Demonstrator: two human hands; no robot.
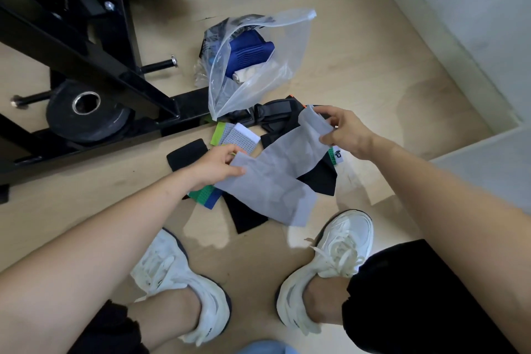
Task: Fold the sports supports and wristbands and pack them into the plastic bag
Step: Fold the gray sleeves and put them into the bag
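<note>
Black supports (pixel 319 178) half hidden under grey sleeve (pixel 275 175), tag logo (pixel 338 154) unreadable

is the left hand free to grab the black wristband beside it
Probably not yet: the left hand grips an end of the grey sleeve. The wristband lies close by, in the open, so letting go should be enough.
</note>
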